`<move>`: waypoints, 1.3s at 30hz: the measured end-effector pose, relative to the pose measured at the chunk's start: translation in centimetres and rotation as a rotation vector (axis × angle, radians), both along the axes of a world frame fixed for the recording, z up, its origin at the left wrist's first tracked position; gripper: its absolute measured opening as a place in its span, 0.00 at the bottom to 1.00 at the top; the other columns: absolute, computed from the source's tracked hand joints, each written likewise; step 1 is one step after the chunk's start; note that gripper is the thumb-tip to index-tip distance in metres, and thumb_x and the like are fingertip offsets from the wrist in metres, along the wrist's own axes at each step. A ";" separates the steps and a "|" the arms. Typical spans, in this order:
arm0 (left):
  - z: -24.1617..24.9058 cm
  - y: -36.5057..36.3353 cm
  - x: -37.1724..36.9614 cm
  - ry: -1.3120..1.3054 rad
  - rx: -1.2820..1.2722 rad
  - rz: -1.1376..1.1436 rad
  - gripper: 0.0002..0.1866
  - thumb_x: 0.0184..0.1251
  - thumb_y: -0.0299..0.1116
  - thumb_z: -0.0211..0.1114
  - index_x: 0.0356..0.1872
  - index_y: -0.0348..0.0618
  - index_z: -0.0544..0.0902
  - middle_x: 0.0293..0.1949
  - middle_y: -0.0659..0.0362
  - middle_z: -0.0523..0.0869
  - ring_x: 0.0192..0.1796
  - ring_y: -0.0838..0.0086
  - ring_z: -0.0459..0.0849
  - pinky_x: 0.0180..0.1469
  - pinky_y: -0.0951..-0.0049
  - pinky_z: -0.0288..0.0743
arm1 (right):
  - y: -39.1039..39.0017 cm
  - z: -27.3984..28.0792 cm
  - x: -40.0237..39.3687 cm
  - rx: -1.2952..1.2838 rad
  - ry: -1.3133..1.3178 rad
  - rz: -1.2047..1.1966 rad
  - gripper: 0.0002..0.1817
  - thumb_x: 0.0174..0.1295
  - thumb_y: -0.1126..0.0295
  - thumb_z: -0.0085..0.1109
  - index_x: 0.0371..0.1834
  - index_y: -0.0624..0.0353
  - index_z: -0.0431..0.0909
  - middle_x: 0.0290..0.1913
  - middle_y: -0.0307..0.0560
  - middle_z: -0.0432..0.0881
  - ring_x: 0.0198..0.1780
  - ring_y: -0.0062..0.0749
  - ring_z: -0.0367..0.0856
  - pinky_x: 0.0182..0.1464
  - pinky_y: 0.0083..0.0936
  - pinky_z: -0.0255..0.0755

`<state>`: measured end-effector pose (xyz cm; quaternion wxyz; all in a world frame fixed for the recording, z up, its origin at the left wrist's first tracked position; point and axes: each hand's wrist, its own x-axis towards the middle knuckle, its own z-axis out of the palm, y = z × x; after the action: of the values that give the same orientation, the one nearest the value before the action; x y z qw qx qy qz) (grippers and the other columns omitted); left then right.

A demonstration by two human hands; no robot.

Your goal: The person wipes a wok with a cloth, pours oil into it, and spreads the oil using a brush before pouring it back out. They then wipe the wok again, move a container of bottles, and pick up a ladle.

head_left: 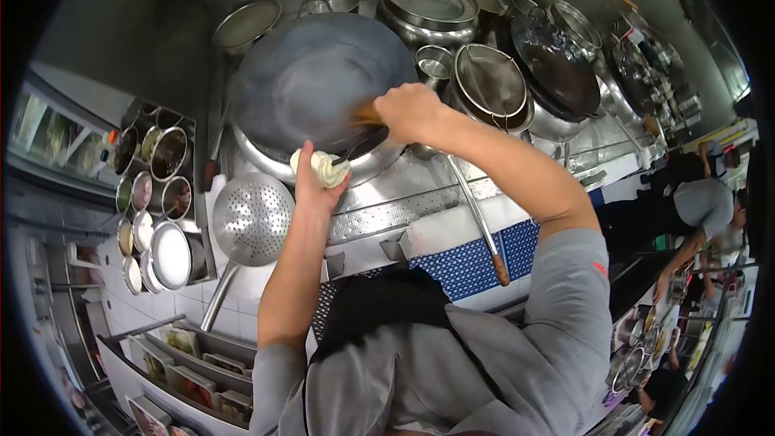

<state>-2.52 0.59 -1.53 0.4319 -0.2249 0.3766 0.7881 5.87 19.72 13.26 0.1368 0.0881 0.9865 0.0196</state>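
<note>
A large dark wok (pixel 299 73) is tipped up over the steel ring of the burner, its inside facing me and wet-looking in the middle. My left hand (pixel 311 182) is closed on a folded pale cloth (pixel 329 169) at the near rim, wrapped about the wok's handle. In my right hand (pixel 408 113) is a brown wok brush (pixel 365 113), smeared by motion, its end over the right side of the wok. The fingers of that hand are wrapped round it.
A perforated strainer (pixel 254 222) lies left of the burner, beside seasoning pots (pixel 171 254). Lidded pots (pixel 429 0), a sieve over a pot (pixel 490 81) and another dark wok (pixel 557 69) line the right. A long-handled ladle (pixel 476 218) crosses the front edge. Another person (pixel 702 206) works far right.
</note>
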 end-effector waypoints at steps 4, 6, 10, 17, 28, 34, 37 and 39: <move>-2.6 0.6 -1.6 0.071 -0.102 -0.001 0.11 0.68 0.40 0.65 0.45 0.50 0.78 0.40 0.55 0.85 0.42 0.59 0.86 0.44 0.54 0.83 | 5.5 -3.4 -4.6 0.077 0.175 -0.077 0.13 0.57 0.70 0.66 0.46 0.57 0.88 0.46 0.54 0.90 0.50 0.44 0.91 0.48 0.39 0.86; -3.2 0.5 -2.0 0.106 -0.075 -0.019 0.08 0.67 0.36 0.64 0.43 0.50 0.78 0.37 0.56 0.85 0.40 0.59 0.86 0.41 0.55 0.83 | 6.8 -7.4 -10.0 -0.104 0.365 -0.238 0.12 0.54 0.71 0.67 0.42 0.59 0.88 0.43 0.55 0.90 0.49 0.50 0.90 0.50 0.41 0.84; -3.6 0.5 -2.2 0.114 -0.131 -0.006 0.06 0.63 0.34 0.63 0.39 0.47 0.79 0.34 0.56 0.83 0.34 0.60 0.85 0.32 0.59 0.81 | 0.1 -9.5 -18.3 -0.398 0.516 -0.426 0.13 0.57 0.68 0.66 0.44 0.60 0.89 0.48 0.59 0.89 0.52 0.50 0.89 0.54 0.39 0.84; -4.4 -0.2 -2.3 0.288 -0.161 0.025 0.09 0.63 0.36 0.65 0.40 0.45 0.80 0.34 0.55 0.86 0.32 0.60 0.86 0.29 0.61 0.79 | -4.6 -6.1 -11.6 -0.520 0.249 -0.151 0.18 0.49 0.62 0.69 0.41 0.60 0.90 0.40 0.56 0.90 0.44 0.46 0.90 0.47 0.41 0.83; 2.7 -6.7 -1.2 0.468 -0.226 0.045 0.10 0.61 0.35 0.68 0.39 0.42 0.80 0.29 0.57 0.85 0.25 0.65 0.85 0.24 0.64 0.77 | 1.4 2.8 9.0 -0.415 0.279 -0.537 0.27 0.54 0.56 0.70 0.59 0.50 0.86 0.47 0.51 0.89 0.45 0.42 0.90 0.36 0.36 0.85; 5.9 -8.9 -0.7 0.629 -0.293 0.079 0.13 0.58 0.32 0.70 0.40 0.38 0.80 0.29 0.56 0.84 0.23 0.66 0.84 0.20 0.66 0.77 | -4.5 -0.4 9.8 -0.587 0.503 -0.437 0.30 0.55 0.51 0.70 0.61 0.49 0.83 0.50 0.53 0.89 0.48 0.45 0.89 0.54 0.37 0.82; 5.6 -9.0 -0.6 0.680 -0.322 0.095 0.13 0.56 0.30 0.71 0.40 0.39 0.79 0.28 0.57 0.84 0.24 0.68 0.84 0.21 0.67 0.78 | -9.2 -2.1 7.5 -0.617 0.502 -0.401 0.25 0.57 0.57 0.68 0.58 0.51 0.84 0.48 0.59 0.89 0.51 0.53 0.88 0.58 0.42 0.79; 6.1 -8.6 0.0 0.723 -0.319 0.095 0.13 0.56 0.29 0.70 0.41 0.39 0.79 0.28 0.57 0.84 0.24 0.68 0.85 0.21 0.68 0.78 | -11.1 -3.9 6.1 -0.667 0.527 -0.347 0.23 0.56 0.61 0.68 0.55 0.55 0.84 0.45 0.60 0.89 0.49 0.55 0.89 0.55 0.43 0.80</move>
<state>-2.50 -8.06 4.54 0.1943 -0.0143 0.6112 0.7672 12.02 8.64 9.35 -0.0967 0.2049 0.9107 -0.3453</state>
